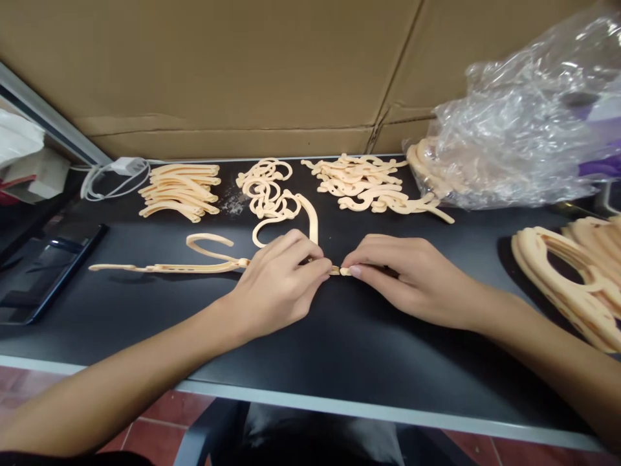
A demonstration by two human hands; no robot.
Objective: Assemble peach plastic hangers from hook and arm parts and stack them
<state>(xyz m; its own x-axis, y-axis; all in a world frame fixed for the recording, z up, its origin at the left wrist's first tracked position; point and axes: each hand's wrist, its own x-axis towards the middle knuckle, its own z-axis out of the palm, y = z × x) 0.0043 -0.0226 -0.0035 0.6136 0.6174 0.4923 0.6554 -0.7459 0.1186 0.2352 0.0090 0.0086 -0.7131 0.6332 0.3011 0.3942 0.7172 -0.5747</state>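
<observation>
My left hand (279, 281) is closed around a beige plastic hanger (174, 267) just above the dark tabletop. Its long arm and curved hook stick out to the left of the hand. From under my left fingers a short end of it shows toward the right. My right hand (412, 275) pinches a small beige plastic piece (345, 271) between thumb and fingers, close to that end. Most of this piece is covered by the fingers. Just behind my left hand lie a loose hook (262, 234) and a curved beige arm piece (310, 217).
Along the back lie piles of curved arms (179, 191), hooks (264, 184) and wavy pieces (361, 181). A clear plastic bag (514, 136) stands back right, near stacked beige frames (557, 278). At left are a phone (51, 278) and a white cable (116, 178). Cardboard (233, 71) rises behind.
</observation>
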